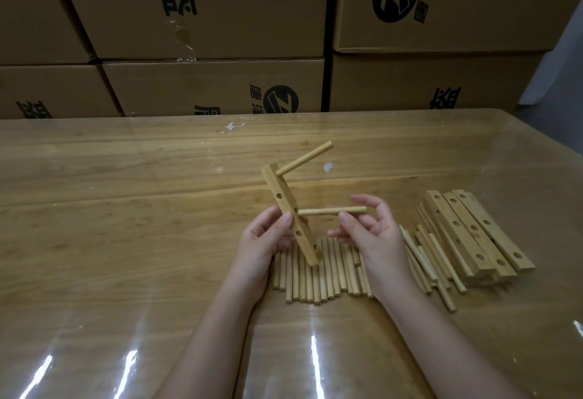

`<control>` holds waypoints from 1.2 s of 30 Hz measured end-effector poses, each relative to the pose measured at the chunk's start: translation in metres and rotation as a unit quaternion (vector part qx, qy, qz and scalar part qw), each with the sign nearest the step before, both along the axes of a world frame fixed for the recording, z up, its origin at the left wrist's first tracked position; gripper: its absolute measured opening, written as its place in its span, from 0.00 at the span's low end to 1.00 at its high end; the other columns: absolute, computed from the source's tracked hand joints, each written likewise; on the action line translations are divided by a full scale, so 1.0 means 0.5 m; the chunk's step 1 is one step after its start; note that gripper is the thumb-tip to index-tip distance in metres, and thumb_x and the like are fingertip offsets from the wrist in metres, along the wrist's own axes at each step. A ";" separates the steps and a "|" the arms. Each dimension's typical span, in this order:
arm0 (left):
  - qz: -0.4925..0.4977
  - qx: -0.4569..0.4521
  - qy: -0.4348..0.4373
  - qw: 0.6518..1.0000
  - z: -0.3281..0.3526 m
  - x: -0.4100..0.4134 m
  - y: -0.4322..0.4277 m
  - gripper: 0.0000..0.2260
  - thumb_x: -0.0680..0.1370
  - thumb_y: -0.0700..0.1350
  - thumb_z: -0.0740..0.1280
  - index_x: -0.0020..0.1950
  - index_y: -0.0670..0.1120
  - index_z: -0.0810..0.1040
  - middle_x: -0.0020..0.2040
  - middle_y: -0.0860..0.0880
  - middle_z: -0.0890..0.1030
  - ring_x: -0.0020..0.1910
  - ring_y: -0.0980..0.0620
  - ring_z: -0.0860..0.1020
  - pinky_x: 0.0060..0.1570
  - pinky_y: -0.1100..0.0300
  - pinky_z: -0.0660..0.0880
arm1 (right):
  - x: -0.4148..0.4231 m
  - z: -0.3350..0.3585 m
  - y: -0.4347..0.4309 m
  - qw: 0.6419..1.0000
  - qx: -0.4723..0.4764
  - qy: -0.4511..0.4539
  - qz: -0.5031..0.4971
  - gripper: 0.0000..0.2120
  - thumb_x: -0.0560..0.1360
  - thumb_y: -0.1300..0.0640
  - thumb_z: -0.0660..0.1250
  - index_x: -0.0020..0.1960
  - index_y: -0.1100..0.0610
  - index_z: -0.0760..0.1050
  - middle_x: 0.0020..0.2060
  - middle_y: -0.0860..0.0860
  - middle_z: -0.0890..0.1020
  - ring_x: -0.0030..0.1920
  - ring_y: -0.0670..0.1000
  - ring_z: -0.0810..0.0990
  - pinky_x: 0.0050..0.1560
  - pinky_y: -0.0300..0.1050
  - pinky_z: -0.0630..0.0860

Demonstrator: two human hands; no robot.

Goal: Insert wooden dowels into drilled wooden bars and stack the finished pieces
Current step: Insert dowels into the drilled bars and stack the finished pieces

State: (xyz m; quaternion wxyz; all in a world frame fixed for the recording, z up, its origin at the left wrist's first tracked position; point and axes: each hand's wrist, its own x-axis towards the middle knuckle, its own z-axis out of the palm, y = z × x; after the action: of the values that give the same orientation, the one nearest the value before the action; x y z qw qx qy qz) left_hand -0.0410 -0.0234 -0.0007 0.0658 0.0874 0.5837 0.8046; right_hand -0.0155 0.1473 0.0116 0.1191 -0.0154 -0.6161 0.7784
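My left hand point(263, 238) grips a drilled wooden bar point(285, 206), held nearly upright and tilted, its lower end over the loose dowels. One dowel point(304, 158) sticks out of the bar's top hole, pointing up and right. A second dowel point(331, 210) sits with its left end at a middle hole, lying level. My right hand point(367, 231) pinches this second dowel near its right end between thumb and fingers. Other holes in the bar are bare.
A row of loose dowels point(318, 275) lies on the plastic-covered wooden table point(126, 209) under my hands. More dowels point(432, 263) and a stack of drilled bars point(473, 234) lie to the right. Stacked cardboard boxes point(214, 83) stand behind the table.
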 end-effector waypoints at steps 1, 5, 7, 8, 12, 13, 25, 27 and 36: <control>-0.001 0.000 0.000 1.000 0.000 0.000 0.000 0.16 0.72 0.50 0.70 0.57 0.46 0.81 0.50 0.48 0.84 0.46 0.55 0.82 0.41 0.66 0.77 | 0.000 -0.002 -0.001 1.000 0.020 0.003 -0.006 0.10 0.74 0.63 0.67 0.53 0.54 0.72 0.42 0.52 0.84 0.38 0.51 0.83 0.39 0.36 0.78; 0.007 0.024 -0.015 1.000 0.001 0.000 0.003 0.12 0.72 0.47 0.69 0.55 0.47 0.82 0.49 0.49 0.84 0.44 0.57 0.82 0.39 0.67 0.76 | 0.002 -0.008 -0.005 0.997 0.077 0.023 -0.002 0.07 0.75 0.63 0.65 0.51 0.54 0.74 0.41 0.50 0.85 0.37 0.49 0.83 0.39 0.35 0.77; 0.006 0.026 -0.018 0.999 0.003 0.001 0.004 0.14 0.72 0.47 0.69 0.56 0.45 0.81 0.48 0.48 0.85 0.43 0.56 0.82 0.38 0.67 0.76 | 0.003 -0.009 -0.005 0.995 0.093 0.032 -0.004 0.06 0.76 0.61 0.64 0.51 0.53 0.74 0.41 0.50 0.85 0.36 0.47 0.82 0.38 0.34 0.76; 0.006 0.022 -0.019 1.000 0.004 0.001 0.004 0.15 0.72 0.47 0.69 0.57 0.44 0.80 0.48 0.48 0.85 0.43 0.56 0.82 0.39 0.66 0.76 | 0.002 -0.009 -0.005 0.994 0.101 0.037 -0.009 0.05 0.77 0.60 0.63 0.51 0.53 0.74 0.40 0.50 0.84 0.35 0.47 0.81 0.37 0.34 0.76; 0.012 0.010 -0.024 1.000 0.003 0.000 0.004 0.17 0.70 0.48 0.69 0.57 0.45 0.80 0.47 0.48 0.84 0.43 0.54 0.80 0.41 0.66 0.76 | -0.001 -0.013 -0.002 0.990 0.128 0.048 -0.029 0.05 0.78 0.58 0.61 0.50 0.53 0.75 0.38 0.51 0.83 0.34 0.47 0.80 0.37 0.36 0.76; 0.013 0.010 -0.024 1.000 0.002 0.000 0.004 0.16 0.70 0.48 0.69 0.57 0.45 0.80 0.47 0.48 0.84 0.44 0.53 0.79 0.42 0.65 0.76 | -0.002 -0.013 -0.001 0.989 0.139 0.048 -0.031 0.05 0.78 0.58 0.60 0.50 0.52 0.75 0.38 0.50 0.83 0.34 0.47 0.80 0.37 0.37 0.76; 0.012 -0.041 -0.019 0.999 -0.006 -0.002 0.003 0.20 0.69 0.50 0.71 0.59 0.47 0.80 0.50 0.46 0.84 0.45 0.52 0.78 0.46 0.59 0.75 | 0.006 -0.003 -0.003 0.993 0.092 0.071 0.006 0.10 0.75 0.64 0.65 0.51 0.50 0.74 0.47 0.48 0.84 0.50 0.47 0.82 0.43 0.37 0.78; 0.009 -0.055 -0.014 0.998 -0.007 0.000 0.006 0.21 0.68 0.51 0.71 0.60 0.46 0.80 0.50 0.46 0.84 0.44 0.53 0.77 0.47 0.60 0.74 | 0.008 -0.002 -0.006 0.990 0.117 0.078 0.028 0.10 0.74 0.65 0.65 0.49 0.51 0.76 0.48 0.47 0.83 0.50 0.45 0.81 0.43 0.37 0.78; 0.081 -0.072 0.003 0.994 -0.019 -0.008 0.027 0.09 0.76 0.39 0.68 0.56 0.42 0.80 0.37 0.54 0.82 0.31 0.61 0.76 0.34 0.69 0.74 | 0.017 -0.031 -0.055 0.917 0.390 0.033 -0.077 0.13 0.74 0.53 0.66 0.56 0.48 0.69 0.52 0.43 0.72 0.39 0.40 0.76 0.38 0.36 0.76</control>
State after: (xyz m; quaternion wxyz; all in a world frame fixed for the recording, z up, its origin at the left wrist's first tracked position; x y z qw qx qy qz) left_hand -0.0451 -0.0097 -0.0103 0.0053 0.0374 0.6455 0.7628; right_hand -0.0072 0.1199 -0.0037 0.1954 0.0102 -0.8638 0.4644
